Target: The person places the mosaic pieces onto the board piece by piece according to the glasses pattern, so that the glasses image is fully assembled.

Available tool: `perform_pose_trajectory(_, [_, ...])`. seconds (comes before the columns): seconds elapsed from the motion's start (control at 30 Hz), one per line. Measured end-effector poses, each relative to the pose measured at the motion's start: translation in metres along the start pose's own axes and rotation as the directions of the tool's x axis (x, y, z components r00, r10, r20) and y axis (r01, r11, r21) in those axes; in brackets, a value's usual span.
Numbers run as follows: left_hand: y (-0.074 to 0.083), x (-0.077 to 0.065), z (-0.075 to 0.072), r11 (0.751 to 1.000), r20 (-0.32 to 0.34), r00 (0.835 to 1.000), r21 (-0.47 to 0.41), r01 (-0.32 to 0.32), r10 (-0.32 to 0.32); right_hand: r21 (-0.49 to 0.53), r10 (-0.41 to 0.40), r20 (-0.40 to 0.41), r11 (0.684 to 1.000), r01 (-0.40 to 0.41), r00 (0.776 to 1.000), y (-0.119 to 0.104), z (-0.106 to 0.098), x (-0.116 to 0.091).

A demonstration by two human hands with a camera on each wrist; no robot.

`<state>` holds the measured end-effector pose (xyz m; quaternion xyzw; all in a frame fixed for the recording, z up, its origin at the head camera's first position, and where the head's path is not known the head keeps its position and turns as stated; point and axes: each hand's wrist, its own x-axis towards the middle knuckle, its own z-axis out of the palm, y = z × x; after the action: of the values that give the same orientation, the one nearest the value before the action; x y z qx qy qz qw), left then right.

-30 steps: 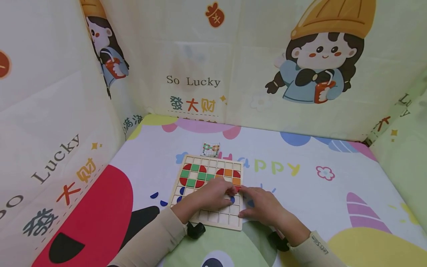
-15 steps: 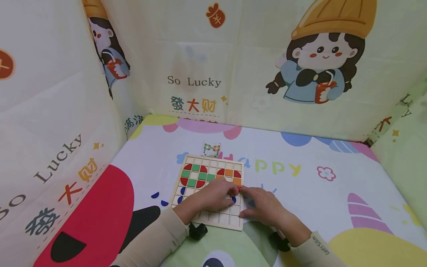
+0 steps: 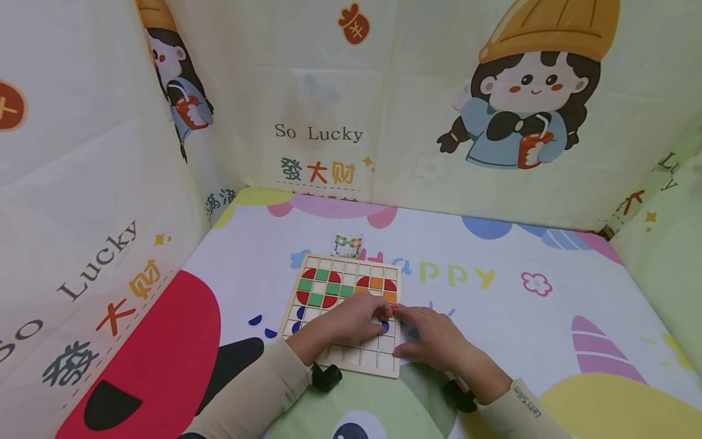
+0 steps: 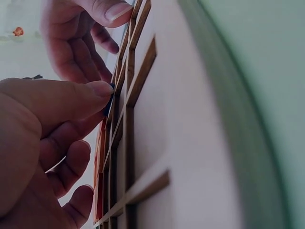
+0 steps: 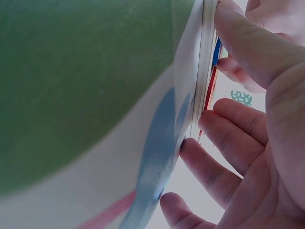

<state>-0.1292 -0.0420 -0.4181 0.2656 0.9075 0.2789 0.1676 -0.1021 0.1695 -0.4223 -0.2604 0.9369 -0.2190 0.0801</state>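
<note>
A square wooden grid board (image 3: 356,361) lies on the table, partly filled with coloured pieces. My left hand (image 3: 356,320) reaches across it. Its thumb and index finger pinch a blue half-round piece (image 3: 386,327) at a cell near the right edge; in the left wrist view the blue piece (image 4: 110,99) shows only as a sliver at the fingertips. My right hand (image 3: 433,336) is spread along the board's right side, thumb and fingertips touching the edge. Beside the left fingertips, a red piece (image 3: 393,310) is partly covered.
Green squares (image 3: 315,300) and red corner pieces (image 3: 303,297) form a group at the board's upper left; orange squares (image 3: 376,283) sit at upper right. Two loose blue half-rounds (image 3: 255,319) lie left of the board. A small pattern card (image 3: 347,245) stands behind it.
Both hands and the board keep nearly the same place. The blue piece under the left fingertips has shifted very slightly.
</note>
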Motion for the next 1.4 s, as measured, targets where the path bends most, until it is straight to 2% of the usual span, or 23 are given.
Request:
perform_pose_trajectory(0.4, [0.0002,0.0014,0.0006,1.0,-0.01,1.0,0.005,-0.008,0.008,0.008,0.016,0.008,1.0,-0.016,1.0,-0.0016,-0.0015,-0.0006])
perform_pose_trajectory(0.63, [-0.0002,0.0012,0.0009,1.0,-0.012,1.0,0.01,0.025,-0.025,0.014,0.015,0.006,1.0,-0.016,1.0,-0.0014,-0.0014,-0.0007])
perform_pose_trajectory(0.8, [0.0005,0.0004,0.0,1.0,-0.012,1.0,0.015,0.019,-0.019,0.012,0.008,0.0,1.0,-0.008,1.0,-0.0016,-0.0018,-0.0009])
perform_pose_trajectory(1.1, [0.0003,-0.0015,-0.0011,0.999,-0.021,0.999,-0.039,0.031,-0.031,0.012,0.034,0.01,0.999,-0.034,0.999,-0.0036,-0.0021,-0.0005])
perform_pose_trajectory(1.4, [-0.0005,-0.0015,-0.0016,1.0,-0.017,1.0,0.007,0.016,-0.016,0.015,0.038,0.011,0.999,-0.038,0.999,-0.0033,-0.0018,0.0])
